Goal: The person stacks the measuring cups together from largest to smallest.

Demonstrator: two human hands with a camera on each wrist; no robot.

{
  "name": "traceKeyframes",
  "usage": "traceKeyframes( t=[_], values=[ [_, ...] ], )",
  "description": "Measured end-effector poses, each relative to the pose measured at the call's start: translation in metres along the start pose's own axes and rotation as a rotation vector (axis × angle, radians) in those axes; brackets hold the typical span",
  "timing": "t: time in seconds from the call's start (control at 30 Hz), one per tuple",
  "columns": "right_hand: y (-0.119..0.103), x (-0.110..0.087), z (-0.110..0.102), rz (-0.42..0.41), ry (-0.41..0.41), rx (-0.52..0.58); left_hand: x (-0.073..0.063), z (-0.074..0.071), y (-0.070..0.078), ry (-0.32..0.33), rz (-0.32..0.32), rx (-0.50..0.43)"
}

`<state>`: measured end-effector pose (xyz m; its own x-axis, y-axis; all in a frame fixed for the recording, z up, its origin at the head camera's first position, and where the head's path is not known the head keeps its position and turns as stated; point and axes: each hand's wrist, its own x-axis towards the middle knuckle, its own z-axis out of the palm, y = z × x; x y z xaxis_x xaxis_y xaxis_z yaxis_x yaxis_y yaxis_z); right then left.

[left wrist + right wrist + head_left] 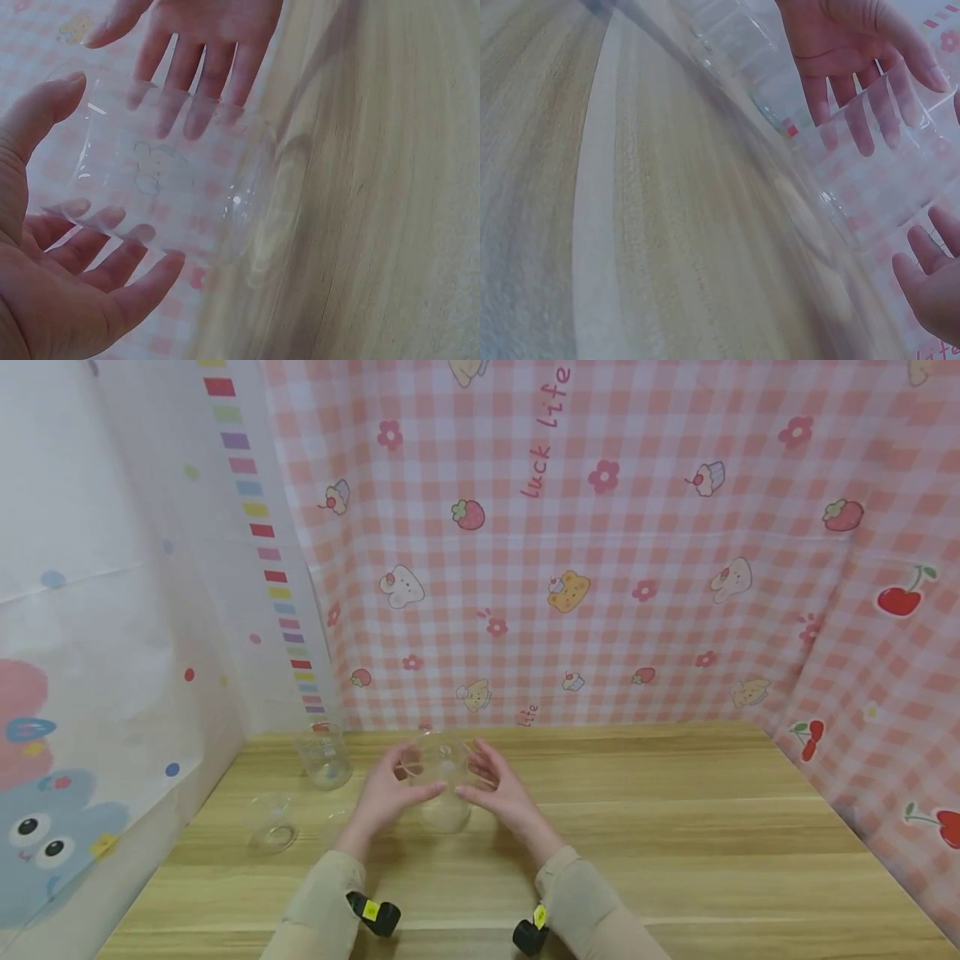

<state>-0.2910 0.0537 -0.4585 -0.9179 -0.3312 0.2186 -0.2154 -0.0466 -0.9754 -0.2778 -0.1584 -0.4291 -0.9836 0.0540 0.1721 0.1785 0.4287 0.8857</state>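
Observation:
A clear beaker (pixel 442 814) stands upright on the wooden table, between my two hands. My left hand (pixel 392 789) is at its left side and my right hand (pixel 504 789) at its right, thumbs towards me and fingers reaching behind. In the left wrist view, fingertips of both hands show through the beaker (pixel 172 172) wall. The right wrist view has the left hand (pixel 855 67) with long, spread fingers along the beaker (pixel 877 165). Whether every fingertip touches the wall is hard to tell.
Left of the hands stand a taller clear beaker (pixel 327 764) near the back edge and a smaller clear vessel (pixel 273 831). Another clear vessel (pixel 337 821) is partly hidden by the left wrist. Patterned cloth (pixel 570 635) hangs behind the wooden table (pixel 675 843) and at both sides.

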Motion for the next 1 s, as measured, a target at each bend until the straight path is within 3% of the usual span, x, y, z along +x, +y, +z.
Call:
traceKeyframes(
  t=[0.33, 0.7, 1.0],
  values=[
    [-0.001, 0.001, -0.004, 0.011, -0.077, -0.010, -0.005, 0.003, 0.005, -0.077, 0.035, -0.051],
    [-0.002, -0.004, -0.014, -0.022, -0.153, 0.004, -0.012, 0.011, 0.011, -0.097, 0.034, -0.139],
    [-0.005, -0.011, -0.028, -0.033, -0.152, -0.023, -0.014, 0.022, 0.017, -0.108, 0.045, -0.180]
  ],
)
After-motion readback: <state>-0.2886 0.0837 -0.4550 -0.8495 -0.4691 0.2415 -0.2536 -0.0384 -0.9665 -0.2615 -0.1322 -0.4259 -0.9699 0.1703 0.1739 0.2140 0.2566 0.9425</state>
